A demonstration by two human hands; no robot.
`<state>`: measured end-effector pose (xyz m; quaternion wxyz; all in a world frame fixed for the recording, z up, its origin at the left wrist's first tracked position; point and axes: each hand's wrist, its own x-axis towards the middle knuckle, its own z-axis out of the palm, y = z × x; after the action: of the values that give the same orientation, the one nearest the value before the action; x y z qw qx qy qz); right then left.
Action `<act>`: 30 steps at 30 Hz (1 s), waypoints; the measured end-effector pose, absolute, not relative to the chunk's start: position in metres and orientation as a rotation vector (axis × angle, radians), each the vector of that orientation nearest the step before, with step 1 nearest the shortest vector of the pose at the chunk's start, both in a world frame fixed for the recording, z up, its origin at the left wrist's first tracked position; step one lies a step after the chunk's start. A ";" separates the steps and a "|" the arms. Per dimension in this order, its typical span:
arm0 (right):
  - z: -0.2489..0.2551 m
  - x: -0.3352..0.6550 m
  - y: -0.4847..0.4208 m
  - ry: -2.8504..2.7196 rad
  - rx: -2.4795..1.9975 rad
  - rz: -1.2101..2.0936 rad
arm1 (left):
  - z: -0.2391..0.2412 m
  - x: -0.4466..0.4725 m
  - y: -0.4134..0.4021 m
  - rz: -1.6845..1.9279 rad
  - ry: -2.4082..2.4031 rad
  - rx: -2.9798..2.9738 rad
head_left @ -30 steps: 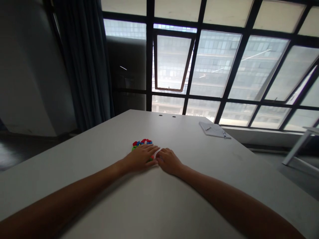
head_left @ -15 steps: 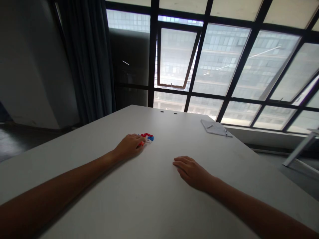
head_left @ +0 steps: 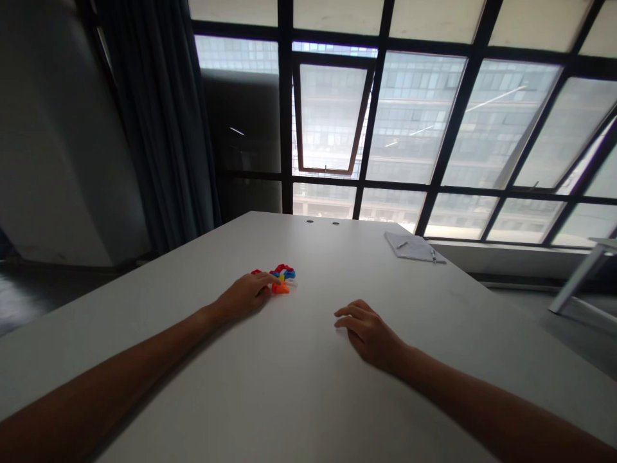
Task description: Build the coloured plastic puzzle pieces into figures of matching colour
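Note:
Several small bright pieces, which look like plastic toy parts, lie in a cluster on the white table. Among them are an orange piece, a blue piece and a red piece. My left hand rests at the cluster's left side. Its index finger stretches over the pieces to a small yellow one, and part of the cluster is hidden behind the fingers. To the right and nearer to me, my right hand is low over the tabletop, fingers apart and holding nothing.
A notepad with a pen lies at the table's far right. Two dark round cable holes are near the far edge. Beyond are windows, a dark curtain on the left and a white metal leg on the right.
My left hand has drawn back slightly left, uncovering more of the orange, yellow and red pieces. My right hand's fingers have lifted and spread a little. The view has shifted slightly.

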<state>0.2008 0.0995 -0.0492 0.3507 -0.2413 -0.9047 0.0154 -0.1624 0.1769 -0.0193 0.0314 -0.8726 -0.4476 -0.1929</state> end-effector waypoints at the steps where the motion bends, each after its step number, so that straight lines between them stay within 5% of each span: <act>1: -0.050 0.201 0.100 -2.335 -0.632 0.045 | -0.016 -0.165 0.177 -0.642 -1.323 -2.742; 22: -0.042 0.196 0.097 -2.380 -0.695 0.033 | -0.012 -0.151 0.175 -0.409 -1.368 -2.609; 30: -0.044 0.197 0.098 -2.418 -0.717 0.069 | -0.002 -0.173 0.186 -0.640 -1.609 -2.305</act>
<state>0.1972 0.0984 -0.0439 0.3045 -0.2708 -0.9128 0.0262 -0.1735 0.1856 -0.0020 0.1290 -0.7930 -0.5533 -0.2200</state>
